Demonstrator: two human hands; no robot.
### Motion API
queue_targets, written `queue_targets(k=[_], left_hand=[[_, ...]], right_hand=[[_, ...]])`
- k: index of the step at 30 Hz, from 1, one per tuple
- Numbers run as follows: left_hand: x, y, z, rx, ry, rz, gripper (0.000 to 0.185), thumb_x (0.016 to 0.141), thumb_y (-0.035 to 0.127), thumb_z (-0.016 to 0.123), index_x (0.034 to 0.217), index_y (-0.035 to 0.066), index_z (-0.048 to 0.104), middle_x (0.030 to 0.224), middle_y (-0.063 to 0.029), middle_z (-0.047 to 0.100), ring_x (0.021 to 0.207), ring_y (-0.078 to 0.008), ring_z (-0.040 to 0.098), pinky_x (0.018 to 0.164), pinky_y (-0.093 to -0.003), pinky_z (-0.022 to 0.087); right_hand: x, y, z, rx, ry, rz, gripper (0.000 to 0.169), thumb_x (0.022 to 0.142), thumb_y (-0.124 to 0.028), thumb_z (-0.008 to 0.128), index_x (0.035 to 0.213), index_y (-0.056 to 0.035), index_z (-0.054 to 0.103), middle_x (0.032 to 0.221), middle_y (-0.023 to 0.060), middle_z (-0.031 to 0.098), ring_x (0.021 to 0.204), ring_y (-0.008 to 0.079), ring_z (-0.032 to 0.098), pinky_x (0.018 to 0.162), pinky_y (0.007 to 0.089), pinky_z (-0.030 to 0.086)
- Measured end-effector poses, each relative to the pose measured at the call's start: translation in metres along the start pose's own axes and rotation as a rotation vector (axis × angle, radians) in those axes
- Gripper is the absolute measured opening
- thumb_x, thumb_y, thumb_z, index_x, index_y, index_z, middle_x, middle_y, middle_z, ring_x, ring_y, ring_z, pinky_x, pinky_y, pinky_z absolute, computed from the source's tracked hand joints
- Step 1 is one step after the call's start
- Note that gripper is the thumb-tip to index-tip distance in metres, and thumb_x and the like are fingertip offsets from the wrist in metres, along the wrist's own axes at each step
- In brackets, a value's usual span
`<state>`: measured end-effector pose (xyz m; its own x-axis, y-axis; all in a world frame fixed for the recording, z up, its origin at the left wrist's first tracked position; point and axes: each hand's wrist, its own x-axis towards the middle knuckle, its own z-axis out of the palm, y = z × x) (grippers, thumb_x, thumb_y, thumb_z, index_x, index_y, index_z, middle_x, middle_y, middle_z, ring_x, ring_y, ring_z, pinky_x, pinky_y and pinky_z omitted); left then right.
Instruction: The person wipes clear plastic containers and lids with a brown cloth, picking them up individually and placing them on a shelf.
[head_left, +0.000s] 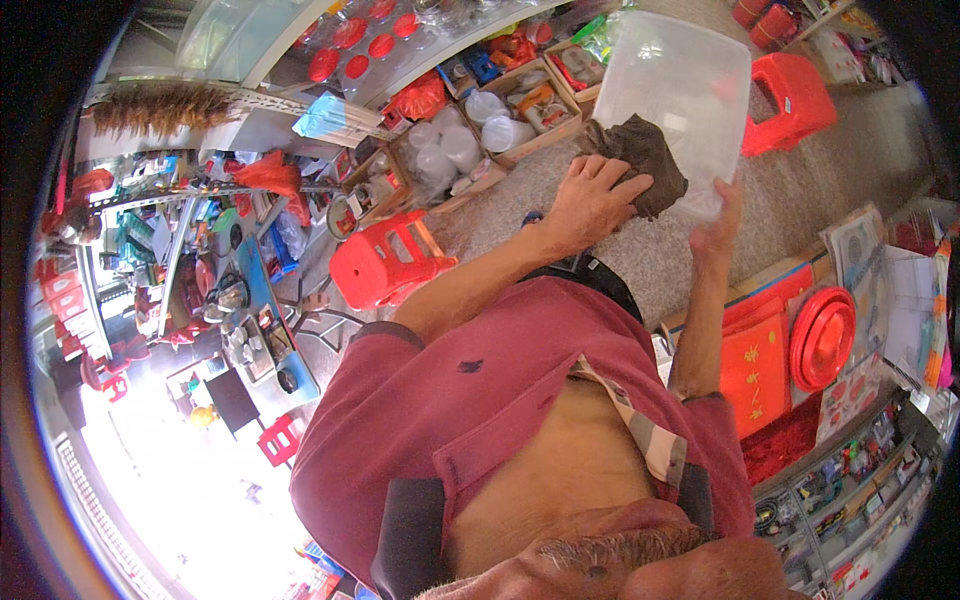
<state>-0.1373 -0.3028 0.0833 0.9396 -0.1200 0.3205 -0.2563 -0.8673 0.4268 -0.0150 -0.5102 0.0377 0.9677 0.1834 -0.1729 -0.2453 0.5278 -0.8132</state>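
Observation:
My left hand (592, 196) grips a crumpled dark brown cloth (651, 169), its fingers spread over the near side. The cloth lies against a translucent white plastic bin or lid (675, 82), covering part of its lower left area. At that plastic piece's lower right edge, my right hand (716, 221) holds on, with the far fingers hidden behind it. The plastic is held up in front of me, tilted, above the grey speckled floor (810, 202).
Beyond the plastic stands a red plastic stool (791, 105); another red stool (390, 259) is at left. Cardboard boxes of wrapped goods (525, 112) line the floor ahead. At right are red basins (823, 339) and a goods rack (855, 487). A blue-topped table (281, 322) stands left.

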Motion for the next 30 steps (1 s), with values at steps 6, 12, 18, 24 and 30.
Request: queue_targets(k=[6, 12, 18, 24, 30], left_hand=[[0.016, 0.005, -0.012, -0.078, -0.010, 0.124, 0.071, 0.083, 0.018, 0.081, 0.150, 0.020, 0.055, 0.149, -0.0166, 0.052, 0.137, -0.0429, 0.050, 0.113, -0.0537, 0.043], [0.050, -0.013, -0.013, -0.131, -0.104, 0.165, 0.068, 0.088, 0.014, 0.076, 0.151, 0.020, 0.052, 0.159, -0.0197, 0.043, 0.147, -0.0473, 0.041, 0.120, -0.0532, 0.041], [0.106, -0.035, 0.005, -0.153, 0.148, 0.187, 0.063, 0.089, 0.007, 0.072, 0.148, 0.018, 0.054, 0.153, -0.0204, 0.047, 0.141, -0.0471, 0.048, 0.116, -0.0514, 0.045], [0.202, -0.065, 0.021, 0.021, 0.389, 0.029, 0.051, 0.088, 0.024, 0.072, 0.137, 0.016, 0.062, 0.138, -0.0241, 0.055, 0.131, -0.0432, 0.054, 0.110, -0.0530, 0.046], [0.241, -0.081, 0.017, -0.103, 0.526, -0.387, 0.044, 0.086, 0.021, 0.068, 0.129, 0.015, 0.065, 0.125, -0.0204, 0.052, 0.118, -0.0440, 0.055, 0.098, -0.0546, 0.051]], right_hand=[[-0.007, 0.007, 0.025, 0.070, -0.002, 0.140, 0.073, 0.088, -0.017, 0.059, 0.157, -0.0015, 0.042, 0.140, 0.0142, 0.061, 0.127, 0.0290, 0.061, 0.110, 0.0425, 0.048], [-0.013, 0.002, 0.022, -0.082, -0.179, 0.054, 0.081, 0.089, -0.019, 0.061, 0.164, -0.0009, 0.035, 0.150, 0.0146, 0.056, 0.135, 0.0263, 0.056, 0.113, 0.0397, 0.045], [-0.024, 0.007, 0.009, -0.263, -0.241, 0.033, 0.088, 0.083, -0.022, 0.067, 0.164, -0.0011, 0.037, 0.158, 0.0135, 0.050, 0.141, 0.0265, 0.052, 0.119, 0.0370, 0.037], [-0.052, 0.013, 0.016, -0.393, -0.276, 0.007, 0.086, 0.086, -0.025, 0.065, 0.163, 0.0031, 0.036, 0.155, 0.0171, 0.051, 0.138, 0.0265, 0.052, 0.117, 0.0392, 0.039], [-0.044, -0.007, 0.049, -0.401, -0.372, -0.064, 0.089, 0.084, -0.026, 0.065, 0.163, 0.0033, 0.035, 0.160, 0.0199, 0.043, 0.143, 0.0348, 0.046, 0.119, 0.0449, 0.034]])
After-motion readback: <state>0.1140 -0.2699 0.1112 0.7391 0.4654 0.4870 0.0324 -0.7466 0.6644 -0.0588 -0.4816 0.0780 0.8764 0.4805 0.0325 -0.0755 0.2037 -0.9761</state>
